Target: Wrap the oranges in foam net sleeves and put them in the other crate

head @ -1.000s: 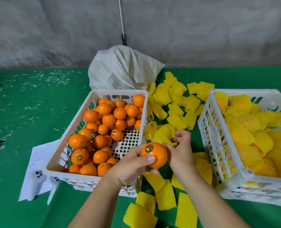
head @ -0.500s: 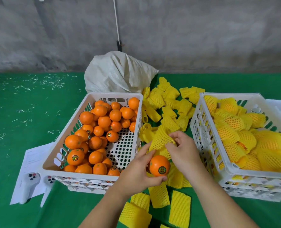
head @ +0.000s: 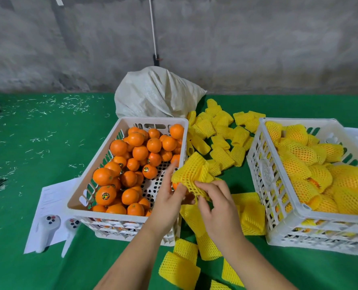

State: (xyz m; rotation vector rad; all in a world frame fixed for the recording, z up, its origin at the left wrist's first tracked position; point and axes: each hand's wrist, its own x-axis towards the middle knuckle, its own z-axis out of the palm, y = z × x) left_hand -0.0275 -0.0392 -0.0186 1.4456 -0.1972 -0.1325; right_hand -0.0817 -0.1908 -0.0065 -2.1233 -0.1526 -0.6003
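A person's left hand point(head: 169, 197) and right hand point(head: 218, 204) meet between two crates, both clamped on a yellow foam net sleeve point(head: 191, 176) being drawn over a round orange fruit point(head: 175, 185), of which only a sliver of peel shows at the sleeve's lower edge. At 9 o'clock of the hands sits the white slotted plastic crate of bare oranges point(head: 130, 164); at 3 o'clock, the second white plastic crate point(head: 264, 174) holds fruit already netted. Loose yellow sleeves point(head: 220, 139) lie scattered on the green cloth-covered table point(head: 37, 143) from 12 o'clock down to 6.

The sleeve looks light, soft and stretchy, best gripped at its open rim and spread by the fingertips; the fruit seems firm, smooth and apt to roll, so a cupped palm beneath would suit. Small round stickers mark several oranges, their print too small to read. A white printed sheet point(head: 52, 197) at 8 o'clock, under two white handheld controllers point(head: 47, 229), is likewise illegible. A tied white woven sack point(head: 155, 95) stands at 12 o'clock.
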